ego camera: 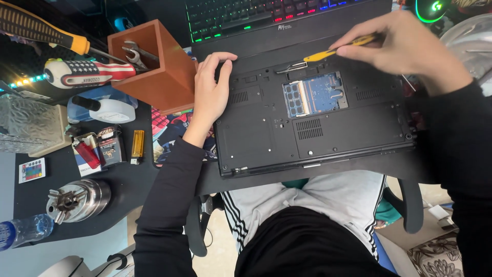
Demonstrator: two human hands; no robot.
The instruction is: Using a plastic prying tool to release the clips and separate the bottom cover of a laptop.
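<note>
A black laptop (266, 138) lies upside down on the desk edge in front of me, with an open hatch showing blue memory boards (315, 95). My left hand (210, 92) rests flat on the laptop's far left corner, holding nothing. My right hand (405, 43) grips a small yellow-handled screwdriver (333, 50), whose metal tip touches the laptop's far edge just above the open hatch.
A backlit keyboard (246, 13) sits behind the laptop. A brown wooden box (164, 77) holding wrenches stands to the left, with large screwdrivers (82, 72), a tape roll (110, 110), lighters (137, 144), a metal canister (79, 200) and a water bottle (23, 231) on the black desk.
</note>
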